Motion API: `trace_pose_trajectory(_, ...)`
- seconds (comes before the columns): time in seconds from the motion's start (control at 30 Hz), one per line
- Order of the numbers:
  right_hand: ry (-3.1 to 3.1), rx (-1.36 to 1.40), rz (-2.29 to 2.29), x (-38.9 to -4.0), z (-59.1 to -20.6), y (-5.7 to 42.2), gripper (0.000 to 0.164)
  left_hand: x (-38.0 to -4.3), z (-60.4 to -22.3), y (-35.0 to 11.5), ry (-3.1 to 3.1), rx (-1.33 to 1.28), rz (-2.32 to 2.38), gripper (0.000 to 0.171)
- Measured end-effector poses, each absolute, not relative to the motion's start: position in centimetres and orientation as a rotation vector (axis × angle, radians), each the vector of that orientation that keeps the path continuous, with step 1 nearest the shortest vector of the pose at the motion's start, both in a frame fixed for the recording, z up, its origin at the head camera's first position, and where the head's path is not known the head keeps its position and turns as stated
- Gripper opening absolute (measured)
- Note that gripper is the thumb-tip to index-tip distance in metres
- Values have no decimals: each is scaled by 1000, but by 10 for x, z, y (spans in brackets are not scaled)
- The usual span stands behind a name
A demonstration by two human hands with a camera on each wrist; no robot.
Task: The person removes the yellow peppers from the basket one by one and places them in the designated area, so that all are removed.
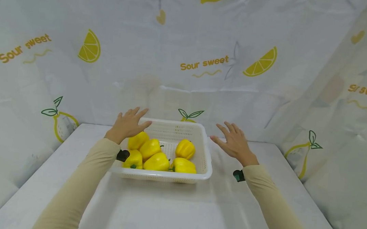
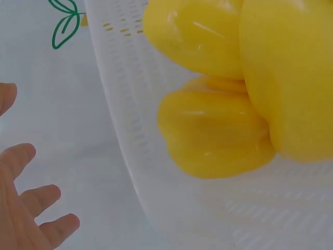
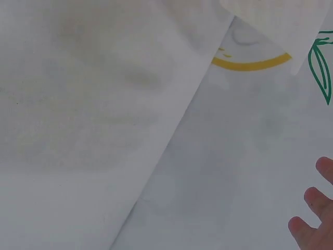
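Observation:
A white plastic basket (image 1: 204,156) with slotted walls stands on the table, holding several yellow bell peppers (image 1: 156,162). Over the basket's left side is my left hand (image 1: 129,125), fingers spread, holding nothing. In the left wrist view, its fingers (image 2: 44,200) show beyond the basket wall, and one pepper (image 2: 213,130) lies beside larger-looking ones. Just right of the basket, my right hand (image 1: 233,142) is held with its fingers extended and nothing in it. Its fingertips (image 3: 315,200) appear at the right edge of the right wrist view.
The white table (image 1: 167,209) runs up to a white backdrop (image 1: 136,57) printed with lemons and lettering. More of the same sheeting hangs at the left and right sides. A dark wrist camera (image 1: 238,175) is worn under the right wrist, and another (image 1: 123,155) under the left.

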State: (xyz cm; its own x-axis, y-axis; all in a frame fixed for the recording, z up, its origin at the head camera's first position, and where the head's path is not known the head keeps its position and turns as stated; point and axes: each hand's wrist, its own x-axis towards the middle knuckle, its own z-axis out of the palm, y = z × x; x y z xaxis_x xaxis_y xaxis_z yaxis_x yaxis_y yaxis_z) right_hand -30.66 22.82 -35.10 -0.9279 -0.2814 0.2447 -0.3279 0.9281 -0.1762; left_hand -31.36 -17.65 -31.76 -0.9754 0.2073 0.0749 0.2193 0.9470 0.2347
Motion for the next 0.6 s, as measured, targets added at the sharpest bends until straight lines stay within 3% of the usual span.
trace_pose_trajectory(0.6,-2915,559,432,-286,-342,203,77,-290,-315,-201,-3046,-381,-599,76)
